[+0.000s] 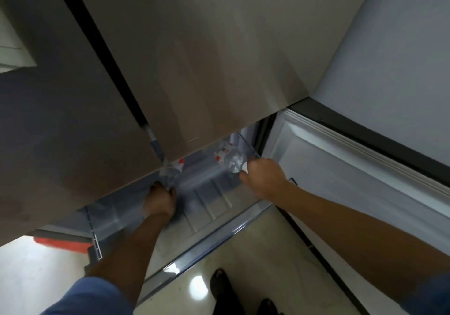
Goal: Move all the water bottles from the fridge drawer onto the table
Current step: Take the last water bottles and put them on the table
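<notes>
The clear fridge drawer (214, 207) is pulled out under the steel fridge doors. Two clear water bottles with red-and-white labels lie in it. My left hand (160, 200) grips the neck end of the left bottle (173, 171), whose far part is hidden under the door. My right hand (263, 175) grips the cap end of the right bottle (230, 157) near the drawer's right wall. Both bottles sit low in the drawer.
The closed upper fridge doors (194, 58) hang close over the drawer. The open lower door (353, 180) with its white inner liner stands to the right. Shiny tiled floor (255, 253) and my dark shoes (221, 288) lie below. A red object (60, 241) sits at left.
</notes>
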`<state>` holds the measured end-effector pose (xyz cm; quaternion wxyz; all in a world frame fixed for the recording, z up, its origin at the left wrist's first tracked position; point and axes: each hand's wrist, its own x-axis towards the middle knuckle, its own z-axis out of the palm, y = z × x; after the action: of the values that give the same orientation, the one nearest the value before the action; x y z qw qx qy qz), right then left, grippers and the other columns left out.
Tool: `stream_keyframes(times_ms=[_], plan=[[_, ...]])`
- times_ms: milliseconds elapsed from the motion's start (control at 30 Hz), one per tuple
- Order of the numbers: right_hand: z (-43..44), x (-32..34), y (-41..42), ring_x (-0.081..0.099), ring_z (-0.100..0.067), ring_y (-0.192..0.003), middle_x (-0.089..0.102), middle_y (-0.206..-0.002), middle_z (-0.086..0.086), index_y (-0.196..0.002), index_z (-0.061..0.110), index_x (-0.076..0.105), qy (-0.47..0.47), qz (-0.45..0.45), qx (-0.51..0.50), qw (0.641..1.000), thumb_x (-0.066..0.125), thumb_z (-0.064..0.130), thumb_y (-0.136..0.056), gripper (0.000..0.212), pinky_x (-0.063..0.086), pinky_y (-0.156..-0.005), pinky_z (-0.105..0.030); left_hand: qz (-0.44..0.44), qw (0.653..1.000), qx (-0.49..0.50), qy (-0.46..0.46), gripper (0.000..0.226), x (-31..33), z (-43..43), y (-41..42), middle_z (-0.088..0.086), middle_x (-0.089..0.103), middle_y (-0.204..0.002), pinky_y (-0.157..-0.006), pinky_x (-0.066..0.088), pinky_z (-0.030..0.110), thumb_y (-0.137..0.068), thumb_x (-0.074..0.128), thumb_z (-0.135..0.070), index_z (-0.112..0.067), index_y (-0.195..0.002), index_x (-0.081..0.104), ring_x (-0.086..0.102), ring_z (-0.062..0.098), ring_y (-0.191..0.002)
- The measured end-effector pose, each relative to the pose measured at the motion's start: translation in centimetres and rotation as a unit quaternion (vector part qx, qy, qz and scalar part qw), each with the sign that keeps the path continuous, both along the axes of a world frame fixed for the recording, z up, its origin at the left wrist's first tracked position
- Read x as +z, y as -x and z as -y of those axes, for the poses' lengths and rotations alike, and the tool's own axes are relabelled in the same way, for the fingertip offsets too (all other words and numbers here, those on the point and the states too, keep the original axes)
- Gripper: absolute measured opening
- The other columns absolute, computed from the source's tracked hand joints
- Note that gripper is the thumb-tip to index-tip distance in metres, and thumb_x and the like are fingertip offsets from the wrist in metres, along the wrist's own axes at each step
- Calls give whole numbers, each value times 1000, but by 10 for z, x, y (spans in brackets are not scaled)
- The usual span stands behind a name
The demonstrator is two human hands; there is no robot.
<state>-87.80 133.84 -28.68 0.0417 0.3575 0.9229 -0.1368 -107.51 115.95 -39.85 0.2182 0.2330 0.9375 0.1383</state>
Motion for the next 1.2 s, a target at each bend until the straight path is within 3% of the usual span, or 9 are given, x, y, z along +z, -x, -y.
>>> stream_keyframes(times_ms=[100, 167, 367, 567, 700, 767, 867, 1033, 1200], plan=[[-1, 2, -7, 61, -27, -62, 63, -78, -11, -95, 3, 59, -63, -86, 25, 994, 55, 30, -93, 27, 36, -57, -26, -34, 999, 10, -33, 44, 27, 5, -16, 39, 58, -107, -77, 49, 48, -94, 56, -19, 18, -116, 48, 61, 50, -93], [-2, 6, -8, 62, -30, -57, 66, -78, -15, -99, 2, 62, -90, -110, 56, 988, 63, 27, -87, 27, 38, -53, -25, -46, 997, 33, -45, 39, 42, 11, -23, 33, 58, -111, -81, 47, 46, -96, 52, -22, 11, -117, 47, 60, 46, -99], [4, 29, -5, 59, -33, -44, 66, -67, -14, -91, 5, 63, -153, -151, 99, 972, 58, 39, -81, 36, 34, -45, -28, -126, 987, -2, -99, 34, 98, 26, -53, 24, 63, -104, -72, 50, 45, -97, 47, -28, -3, -120, 44, 63, 44, -90], [8, 58, -21, 64, -36, -74, 69, -95, -14, -108, 8, 55, -156, -193, 170, 954, 47, 44, -95, 39, 38, -60, -34, -239, 968, -63, -52, 31, 162, 31, -77, 23, 58, -109, -71, 43, 43, -99, 43, -30, -4, -116, 46, 60, 45, -92], [28, 100, -43, 63, -37, -64, 68, -85, -12, -97, 8, 58, -152, -261, 220, 928, 52, 44, -91, 37, 31, -56, -31, -274, 958, -69, -40, 28, 198, 67, -113, 22, 59, -107, -72, 49, 46, -98, 43, -31, -6, -111, 45, 61, 43, -87], [42, 123, -49, 60, -36, -51, 66, -70, -10, -85, 8, 60, -166, -292, 245, 910, 48, 46, -84, 39, 29, -51, -29, -296, 953, -43, -50, 26, 219, 88, -131, 16, 60, -106, -70, 51, 44, -98, 42, -35, -12, -108, 43, 61, 35, -81], [68, 155, -50, 58, -31, -60, 67, -80, -8, -91, 10, 58, -155, -302, 294, 894, 52, 45, -88, 35, 31, -57, -30, -353, 934, 10, -58, 26, 253, 125, -162, 8, 64, -103, -61, 38, 29, -98, 41, -42, -17, -106, 44, 55, 19, -71], [136, 182, -40, 59, -31, -67, 65, -83, -7, -89, 12, 54, -146, -316, 388, 854, 52, 45, -90, 34, 39, -59, -34, -412, 899, 128, -77, 32, 294, 210, -211, 15, 68, -88, -58, 38, 35, -96, 48, -42, -11, -94, 51, 63, 40, -76], [249, 178, -28, 62, -25, -71, 66, -89, -3, -97, 19, 54, -133, -285, 537, 783, 45, 54, -92, 37, 50, -67, -36, -391, 894, 220, 14, 32, 300, 331, -264, 10, 69, -89, -65, 51, 39, -93, 48, -47, -15, -93, 50, 65, 36, -78]])
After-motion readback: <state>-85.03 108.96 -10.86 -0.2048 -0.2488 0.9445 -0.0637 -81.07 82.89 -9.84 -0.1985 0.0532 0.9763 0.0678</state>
